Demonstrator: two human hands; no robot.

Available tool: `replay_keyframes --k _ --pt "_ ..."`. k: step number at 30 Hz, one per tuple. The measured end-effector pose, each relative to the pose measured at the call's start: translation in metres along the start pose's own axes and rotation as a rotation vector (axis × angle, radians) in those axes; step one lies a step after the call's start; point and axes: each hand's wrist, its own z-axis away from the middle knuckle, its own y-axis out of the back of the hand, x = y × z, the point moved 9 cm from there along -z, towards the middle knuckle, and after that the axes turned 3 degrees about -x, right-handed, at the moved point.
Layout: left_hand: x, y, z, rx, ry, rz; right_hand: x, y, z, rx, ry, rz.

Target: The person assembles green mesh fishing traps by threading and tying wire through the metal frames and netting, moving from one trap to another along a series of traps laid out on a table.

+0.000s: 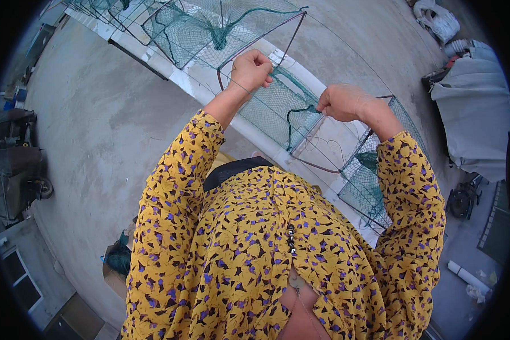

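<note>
A long net trap point(277, 105) of green mesh on brown metal frames stretches diagonally across a narrow white bench. My left hand point(250, 72) is closed in a pinch at the far edge of a mesh panel; what lies between its fingertips is too small to make out. My right hand point(345, 103) pinches the gathered green netting point(311, 108) at that panel's right end. From there a dark green cord point(289, 122) curls down over the mesh. Thin loose thread point(321, 146) loops over the bench below my right hand.
Another trap section point(221, 28) with a funnel of mesh rises beyond my left hand. The white bench point(192, 85) crosses a concrete floor point(102, 113). At right sits a grey-covered vehicle point(473, 107) beside white plastic bags point(436, 20); scooters point(17, 164) stand at far left.
</note>
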Motion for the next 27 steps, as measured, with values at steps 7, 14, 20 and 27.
replay_keyframes --k 7,14,20,27 --pt "0.003 -0.004 -0.001 0.002 -0.015 -0.009 -0.01 0.008 0.002 -0.2 0.066 0.198" --pt "0.005 0.001 0.003 0.013 -0.029 -0.026 -0.018 0.007 0.008 -0.177 0.083 0.184" --pt "0.004 0.001 -0.001 0.01 -0.063 -0.006 -0.015 0.008 0.009 -0.132 0.098 0.112" --pt "0.005 0.001 -0.001 0.011 -0.08 0.002 -0.016 0.009 0.008 -0.127 0.108 0.117"
